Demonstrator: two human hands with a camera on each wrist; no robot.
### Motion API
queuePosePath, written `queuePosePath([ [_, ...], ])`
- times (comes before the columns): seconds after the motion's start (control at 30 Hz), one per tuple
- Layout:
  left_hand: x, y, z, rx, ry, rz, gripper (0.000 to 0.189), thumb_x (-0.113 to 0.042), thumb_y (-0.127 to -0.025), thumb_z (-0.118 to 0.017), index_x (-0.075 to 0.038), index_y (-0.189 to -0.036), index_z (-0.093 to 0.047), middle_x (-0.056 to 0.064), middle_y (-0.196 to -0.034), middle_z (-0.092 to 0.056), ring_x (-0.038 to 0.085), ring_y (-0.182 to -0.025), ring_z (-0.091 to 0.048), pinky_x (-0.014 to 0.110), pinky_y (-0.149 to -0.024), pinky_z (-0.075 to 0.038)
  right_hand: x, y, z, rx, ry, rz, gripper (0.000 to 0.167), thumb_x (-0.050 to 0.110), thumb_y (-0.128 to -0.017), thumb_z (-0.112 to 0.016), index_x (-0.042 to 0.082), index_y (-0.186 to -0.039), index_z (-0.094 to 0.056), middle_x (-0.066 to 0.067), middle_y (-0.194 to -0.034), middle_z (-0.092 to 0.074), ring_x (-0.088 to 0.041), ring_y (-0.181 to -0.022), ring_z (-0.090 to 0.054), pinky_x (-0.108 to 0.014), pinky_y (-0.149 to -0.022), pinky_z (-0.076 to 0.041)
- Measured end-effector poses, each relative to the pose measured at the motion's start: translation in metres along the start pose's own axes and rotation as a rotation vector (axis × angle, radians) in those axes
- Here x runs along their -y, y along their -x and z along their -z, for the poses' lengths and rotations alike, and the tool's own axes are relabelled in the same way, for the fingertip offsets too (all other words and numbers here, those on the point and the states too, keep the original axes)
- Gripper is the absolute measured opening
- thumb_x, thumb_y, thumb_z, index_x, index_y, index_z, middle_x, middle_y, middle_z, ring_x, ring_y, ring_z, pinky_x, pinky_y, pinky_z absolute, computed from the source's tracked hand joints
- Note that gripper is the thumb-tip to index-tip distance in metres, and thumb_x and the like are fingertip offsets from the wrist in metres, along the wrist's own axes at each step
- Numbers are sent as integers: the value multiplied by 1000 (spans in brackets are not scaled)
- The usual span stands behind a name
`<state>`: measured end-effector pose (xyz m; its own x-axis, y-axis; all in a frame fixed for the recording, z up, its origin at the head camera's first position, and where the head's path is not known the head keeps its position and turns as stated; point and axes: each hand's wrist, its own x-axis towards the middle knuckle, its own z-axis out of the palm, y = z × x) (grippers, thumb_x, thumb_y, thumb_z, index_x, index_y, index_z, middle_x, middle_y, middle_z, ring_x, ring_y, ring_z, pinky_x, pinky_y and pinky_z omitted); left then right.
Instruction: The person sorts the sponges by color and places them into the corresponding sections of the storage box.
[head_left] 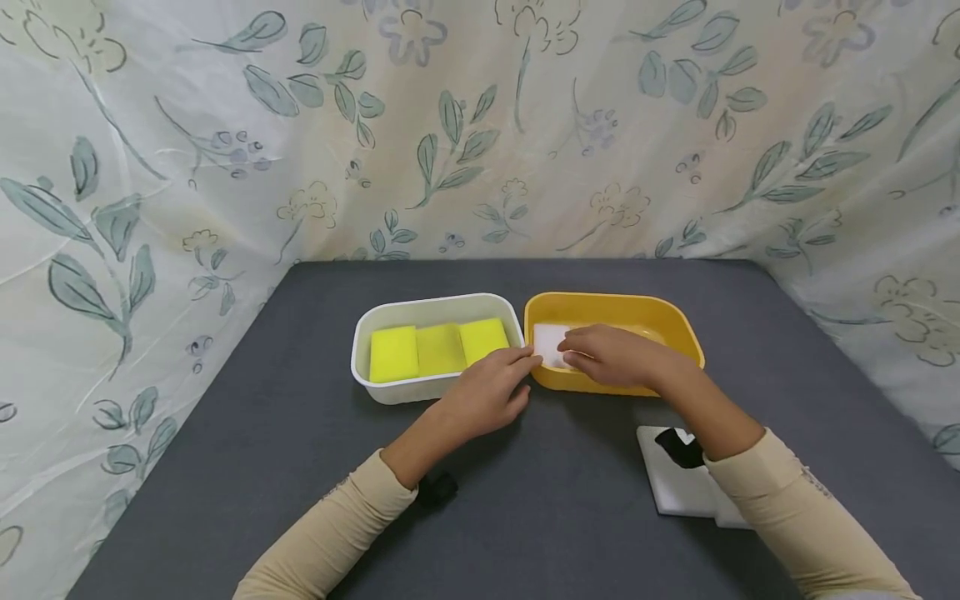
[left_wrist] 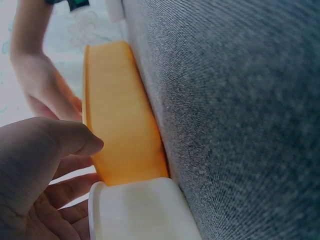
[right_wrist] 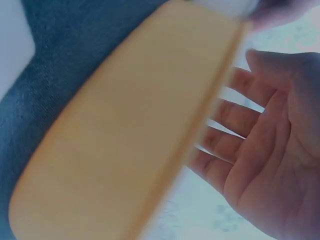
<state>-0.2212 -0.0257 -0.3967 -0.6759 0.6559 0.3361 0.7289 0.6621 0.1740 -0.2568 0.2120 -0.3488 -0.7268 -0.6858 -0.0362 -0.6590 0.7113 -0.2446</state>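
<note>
A yellow-orange plastic tub (head_left: 626, 307) stands right of a white tub (head_left: 431, 310), close beside it. My right hand (head_left: 611, 354) reaches over the yellow-orange tub's near rim, its fingers at a white sponge-like block (head_left: 550, 343) in the left end. In the right wrist view its thumb (right_wrist: 270, 65) stands apart from the loosely bent fingers. My left hand (head_left: 487, 392) reaches across to where the tubs meet, fingertips at the yellow-orange tub's rim. The left wrist view has its thumb (left_wrist: 82, 140) against the outer wall, with the fingertips hidden behind the rims.
Several yellow sponges (head_left: 393, 354) sit side by side in the white tub. White flat pads (head_left: 678, 479) lie on the dark grey table (head_left: 555, 517), partly under my right forearm. A floral curtain (head_left: 450, 125) hangs behind and along both sides.
</note>
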Motion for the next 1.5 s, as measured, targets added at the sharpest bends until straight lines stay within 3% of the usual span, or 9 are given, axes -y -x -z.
queuePosePath([
  [0.23,-2,0,1,5,-15,6,48,-15,-95,-69,-4,-140,-57,14,-144,-55,24,-133,-51,35,-110,-39,33,64,5,-92,86,42,46,36,-97,-66,5,-131,-65,-17,-137,-58,-36,-125,-54,-54,-100,-47],
  [0.5,-1,2,2,-21,-7,-17,47,-12,-94,-68,-3,-139,-58,15,-143,-55,25,-132,-52,36,-109,-41,36,126,4,39,-12,-101,75,64,-86,-66,13,-141,-57,-13,-147,-48,-36,-131,-47,-58,-99,-46],
  [0.67,-2,2,2,-18,-3,-15,47,-11,-94,-68,-2,-139,-58,15,-143,-55,25,-133,-51,36,-109,-40,28,147,-14,81,-92,-188,97,63,-74,-79,9,-147,-45,-15,-148,-44,-38,-130,-46,-60,-98,-45],
  [0.83,-3,3,2,-15,0,-3,48,-12,-95,-68,-3,-140,-57,15,-144,-54,25,-133,-51,37,-110,-40,20,157,-31,91,-106,-203,103,56,-67,-88,7,-147,-44,-20,-152,-38,-45,-134,-39,-67,-98,-41],
  [1.17,-3,3,0,-28,1,-21,47,-11,-95,-68,-2,-139,-57,15,-143,-55,25,-133,-51,37,-110,-40,16,151,-48,133,-137,-223,74,27,-64,-96,21,-124,-53,-24,-155,-33,-50,-139,-31,-68,-102,-37],
  [1.33,-2,3,1,-18,-11,-4,48,-13,-95,-68,-3,-141,-56,14,-144,-54,24,-134,-50,36,-110,-40,13,150,-47,103,-126,-171,69,24,-66,-94,22,-121,-52,-24,-153,-37,-50,-135,-37,-66,-98,-42],
  [1.5,-2,3,1,-16,-12,-8,47,-13,-95,-68,-3,-140,-57,14,-144,-54,24,-134,-50,35,-110,-40,14,149,-45,83,-92,-133,65,25,-69,-93,23,-120,-52,-10,-139,-48,-35,-122,-49,-55,-90,-50],
])
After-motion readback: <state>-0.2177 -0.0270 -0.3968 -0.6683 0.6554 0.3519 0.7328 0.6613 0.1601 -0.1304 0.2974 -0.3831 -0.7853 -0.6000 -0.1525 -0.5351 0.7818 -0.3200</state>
